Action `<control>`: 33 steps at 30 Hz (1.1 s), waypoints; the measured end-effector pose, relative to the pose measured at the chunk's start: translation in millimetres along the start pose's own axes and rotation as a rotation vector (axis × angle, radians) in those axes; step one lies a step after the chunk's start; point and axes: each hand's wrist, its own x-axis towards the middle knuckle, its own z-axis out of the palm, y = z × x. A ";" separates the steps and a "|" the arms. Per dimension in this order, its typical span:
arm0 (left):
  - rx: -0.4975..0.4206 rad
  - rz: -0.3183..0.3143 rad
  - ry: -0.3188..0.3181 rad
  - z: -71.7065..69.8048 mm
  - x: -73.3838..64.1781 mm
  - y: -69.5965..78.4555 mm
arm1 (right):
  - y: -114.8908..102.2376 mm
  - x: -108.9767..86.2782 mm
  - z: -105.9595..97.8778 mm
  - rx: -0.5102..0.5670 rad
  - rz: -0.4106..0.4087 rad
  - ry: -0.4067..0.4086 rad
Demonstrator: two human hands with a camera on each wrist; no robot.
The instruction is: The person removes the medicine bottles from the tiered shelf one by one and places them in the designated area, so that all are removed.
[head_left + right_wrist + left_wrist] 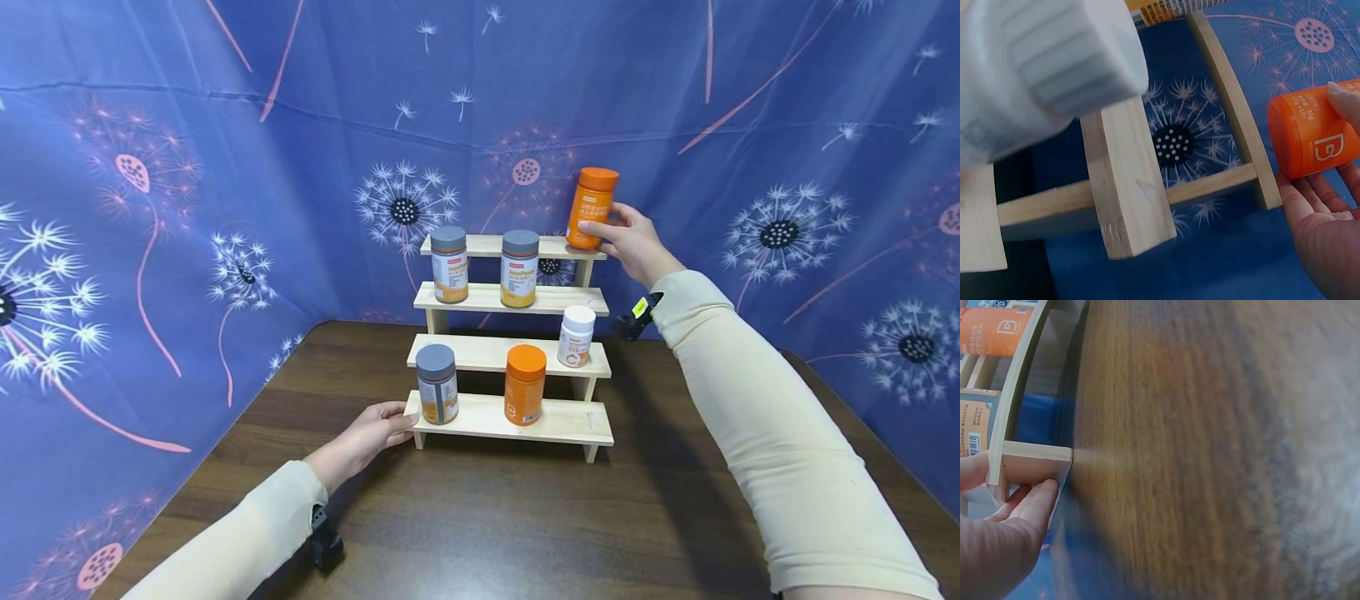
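A four-tier wooden rack point(480, 412) stands on the table. My left hand point(371, 435) grips the left end of its bottom tier; the left wrist view shows the thumb at the board's edge and fingers against the support underneath. At the top tier's right end, my right hand point(636, 242) holds an orange bottle point(592, 204) with thumb and fingers around its side. The bottle leans slightly, its base right at the board in the head view. In the right wrist view the orange bottle point(1319, 134) is beside the board's end.
Two grey-capped bottles point(452, 267) point(519, 271) stand on the second tier from the top. Below, a white bottle point(576, 337) sits at the right. The bottom tier bears a grey-capped bottle point(437, 387) and another orange bottle point(525, 387). A blue patterned cloth point(300, 192) hangs behind.
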 end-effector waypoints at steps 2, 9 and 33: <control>-0.002 0.000 0.002 0.8 0.5 1.2 | -1.0 -1.5 -2.6 -0.018 -0.005 0.012; 0.002 -0.001 0.005 5.1 2.2 4.3 | -2.8 -4.3 -14.7 -0.039 -0.011 0.036; 0.018 0.004 -0.003 3.0 -2.8 1.2 | 1.8 -20.9 -44.6 -0.122 -0.037 0.062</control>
